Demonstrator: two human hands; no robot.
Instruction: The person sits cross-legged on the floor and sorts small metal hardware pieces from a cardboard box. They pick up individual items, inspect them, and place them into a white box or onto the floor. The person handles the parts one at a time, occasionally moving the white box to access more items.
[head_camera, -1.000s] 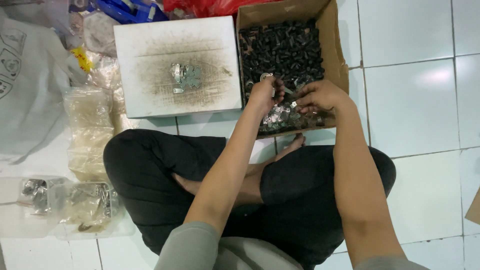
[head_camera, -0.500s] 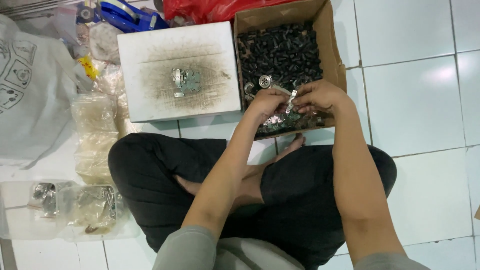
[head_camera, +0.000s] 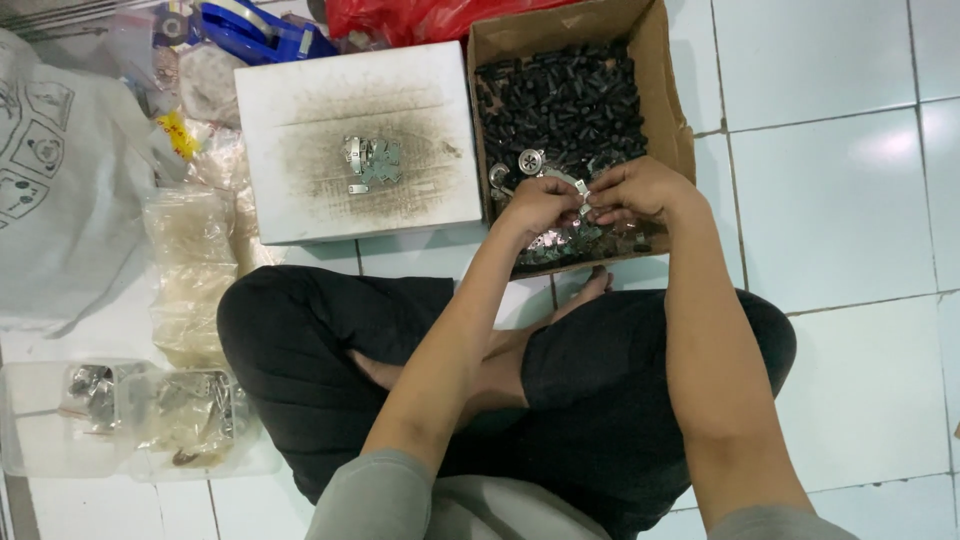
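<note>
1. The left hand and right hand meet over the near end of the cardboard box, fingertips of both pinched together on a small silver metal clip held between them.
2. The box is still heaped with small black parts, with loose silvery metal pieces along its near edge under the hands.
3. Only a small cluster of finished-looking silver pieces lies on the smudged white box lid just left of the carton, so by my judgement most of the pile remains to be worked.
4. On the tiled floor by the left knee sit clear plastic tubs and a clear bag holding more metal hardware.
5. Further left lies a pale grey bag with printed square pictograms; empty clear bags lie beside it.
6. At the top are a blue tape dispenser and a red plastic bag.
</note>
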